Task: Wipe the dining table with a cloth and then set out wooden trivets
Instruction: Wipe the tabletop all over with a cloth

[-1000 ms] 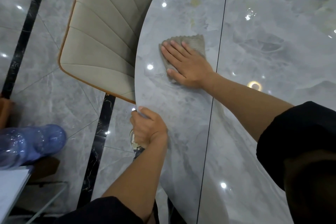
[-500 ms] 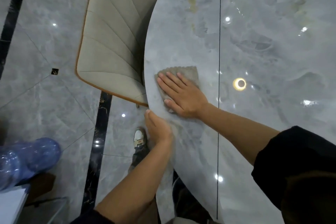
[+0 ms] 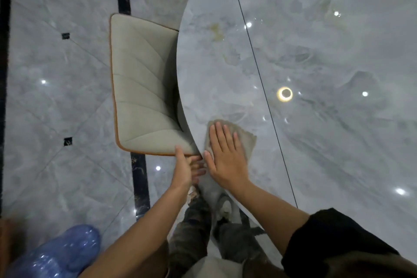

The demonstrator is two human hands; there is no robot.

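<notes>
A grey-beige cloth [image 3: 247, 140] lies on the glossy grey marble dining table [image 3: 327, 47], close to its near left edge. My right hand [image 3: 225, 158] presses flat on the cloth with straight fingers, its thumb at the table's rim. My left hand [image 3: 185, 170] is held just off the table edge beside the right hand, thumb up, fingers loosely cupped toward the rim and holding nothing. Faint yellowish marks [image 3: 217, 30] show on the tabletop farther away. No wooden trivets are in view.
A beige padded chair [image 3: 144, 88] with an orange rim is tucked against the table's left side. A blue water bottle [image 3: 56, 255] lies at the lower left. My legs and shoes [image 3: 223, 207] stand on the tiled floor below the table edge.
My right hand has dragged the cloth toward me to the table's near edge. My left hand has let go of the rim and now cups beside the right hand.
</notes>
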